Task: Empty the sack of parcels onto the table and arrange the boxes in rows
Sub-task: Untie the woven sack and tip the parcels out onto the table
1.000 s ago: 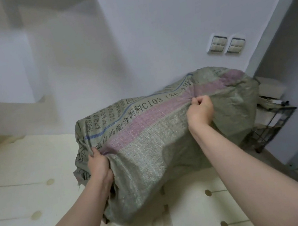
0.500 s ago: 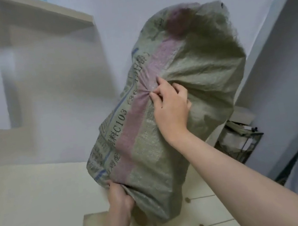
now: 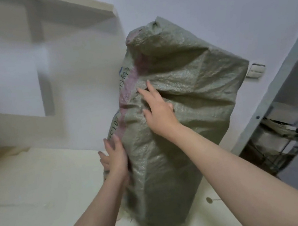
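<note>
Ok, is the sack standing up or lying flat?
Standing on end, tilted right: the sack rises from the table, left hand and right hand pressing its side.

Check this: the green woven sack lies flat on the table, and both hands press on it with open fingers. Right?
Not flat: the head view shows the green woven sack standing on end on the table. The left hand and right hand press on it with open fingers.

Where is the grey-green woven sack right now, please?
In the head view, the grey-green woven plastic sack stands on end right of centre on the cream table, left hand against its left side, right hand flat on its front.
</note>
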Action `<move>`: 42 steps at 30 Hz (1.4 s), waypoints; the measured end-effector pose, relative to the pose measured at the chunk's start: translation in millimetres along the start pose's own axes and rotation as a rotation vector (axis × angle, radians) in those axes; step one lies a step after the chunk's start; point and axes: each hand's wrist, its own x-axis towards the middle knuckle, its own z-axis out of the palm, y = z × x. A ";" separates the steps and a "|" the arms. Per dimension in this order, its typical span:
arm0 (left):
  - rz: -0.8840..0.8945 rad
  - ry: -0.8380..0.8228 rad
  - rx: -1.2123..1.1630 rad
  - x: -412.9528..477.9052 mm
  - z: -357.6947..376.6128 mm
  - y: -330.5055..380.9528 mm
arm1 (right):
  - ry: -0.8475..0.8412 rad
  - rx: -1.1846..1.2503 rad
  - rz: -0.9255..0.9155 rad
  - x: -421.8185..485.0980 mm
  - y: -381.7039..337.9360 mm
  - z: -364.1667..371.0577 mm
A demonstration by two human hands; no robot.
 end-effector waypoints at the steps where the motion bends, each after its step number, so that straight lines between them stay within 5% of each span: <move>1: 0.096 0.017 0.070 -10.3 7.2 19.5 | 0.041 0.104 -0.036 -4.0 5.4 -3.2; 4: 0.307 0.053 0.263 -45.3 26.6 54.0 | 0.244 0.252 -0.116 -25.8 24.5 -16.4; 11: 0.717 0.137 0.689 -89.8 73.7 73.1 | 0.678 -0.031 -0.157 -67.5 80.2 -50.2; 16: 0.888 0.065 0.579 -115.8 105.0 90.6 | 0.925 0.153 0.292 -71.1 120.7 -66.0; 20: 0.794 0.005 0.629 -123.0 127.0 102.9 | 0.666 0.384 0.760 -63.3 153.4 -82.1; 24: 0.704 0.011 0.630 -115.6 124.0 106.4 | 0.433 0.719 0.709 -63.3 148.1 -79.1; 37: 0.511 0.077 0.157 -104.2 22.8 128.5 | 0.194 0.567 0.457 -74.5 57.8 -75.6; 42: 0.477 -0.018 0.081 -98.1 -8.7 128.7 | 0.255 0.476 0.469 -82.6 25.4 -65.8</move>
